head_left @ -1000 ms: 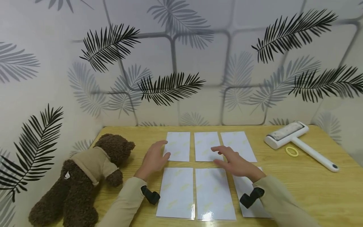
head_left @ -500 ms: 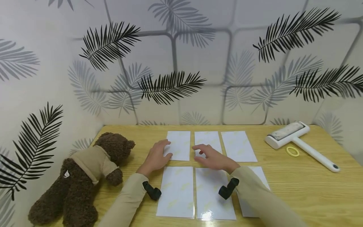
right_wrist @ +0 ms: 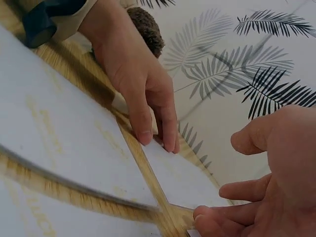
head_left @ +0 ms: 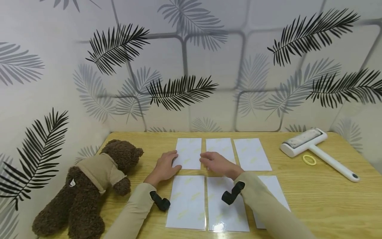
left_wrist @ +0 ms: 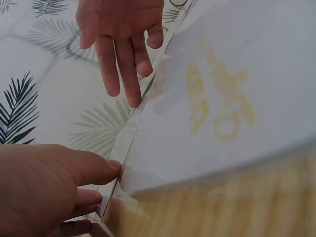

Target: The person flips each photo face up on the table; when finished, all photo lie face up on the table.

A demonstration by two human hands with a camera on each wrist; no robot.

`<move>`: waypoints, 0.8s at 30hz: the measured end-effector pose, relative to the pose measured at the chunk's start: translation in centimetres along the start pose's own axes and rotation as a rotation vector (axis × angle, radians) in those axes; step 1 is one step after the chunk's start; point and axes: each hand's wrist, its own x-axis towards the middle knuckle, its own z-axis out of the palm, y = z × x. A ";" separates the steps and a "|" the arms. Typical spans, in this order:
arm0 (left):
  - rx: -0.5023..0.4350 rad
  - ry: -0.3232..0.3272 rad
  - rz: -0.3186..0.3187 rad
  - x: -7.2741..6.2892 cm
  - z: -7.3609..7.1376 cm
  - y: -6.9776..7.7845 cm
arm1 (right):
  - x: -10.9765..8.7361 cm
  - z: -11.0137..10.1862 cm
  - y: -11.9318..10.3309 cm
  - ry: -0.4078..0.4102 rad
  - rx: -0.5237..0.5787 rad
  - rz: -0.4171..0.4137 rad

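Six-pack-like rows of glossy white sheets with faint yellow print lie flat in a far and a near row. My left hand [head_left: 163,167] is at the left edge of the far-left sheet [head_left: 188,152]; its thumb [left_wrist: 106,170] touches the near left corner in the left wrist view. Its fingers lie along the outer edge. At that sheet's right edge is my right hand [head_left: 220,163], fingertips over the gap and palm over the far-middle sheet [head_left: 221,145]. In the right wrist view, the right hand's fingers [right_wrist: 242,192] are loosely bent with nothing between them.
A brown teddy bear [head_left: 86,199] in a beige top lies at the left. At the right are a white roller with a handle [head_left: 331,161] and a yellow ring [head_left: 309,160]. A leaf-patterned wall [head_left: 209,113] stands behind the wooden table [head_left: 322,199].
My right hand has moved left from the far-middle sheet to the right edge of the far-left sheet. The left hand has stayed at its left edge, fingers settling closer to it.
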 end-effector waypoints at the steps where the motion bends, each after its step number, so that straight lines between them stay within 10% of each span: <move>1: -0.004 0.004 0.003 0.0 0.1 0.0 | 0.1 0.0 0.0 0.003 0.047 0.008; 13: -0.008 0.013 0.003 0.6 1.1 0.3 | 0.5 -0.1 0.0 0.073 0.604 0.064; 24: -0.012 0.029 -0.001 0.2 0.7 0.0 | 3.4 1.2 0.2 0.106 0.338 -0.071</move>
